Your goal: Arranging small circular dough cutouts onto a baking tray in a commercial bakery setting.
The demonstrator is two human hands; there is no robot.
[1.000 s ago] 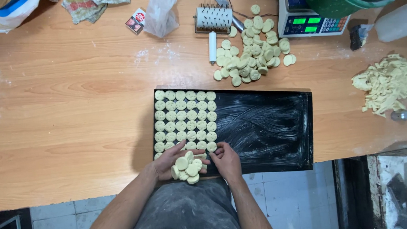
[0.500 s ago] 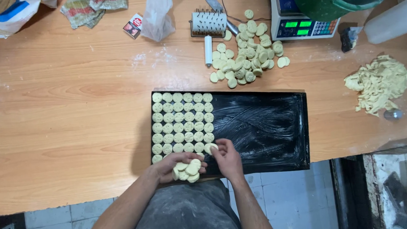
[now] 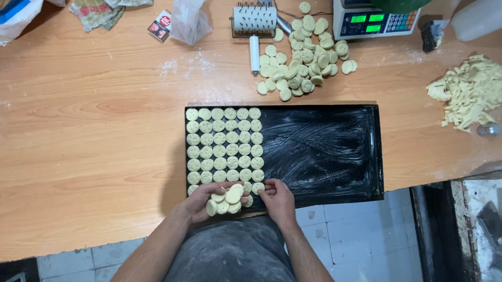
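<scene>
Left hand [image 3: 200, 205] cups dough discs [image 3: 225, 200]; tray [image 3: 320, 154] long axis left-right.

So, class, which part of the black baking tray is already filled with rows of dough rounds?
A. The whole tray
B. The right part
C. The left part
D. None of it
C: the dough rounds sit in neat rows on the left part of the black baking tray, while its right part shows only smeared grease.
</scene>
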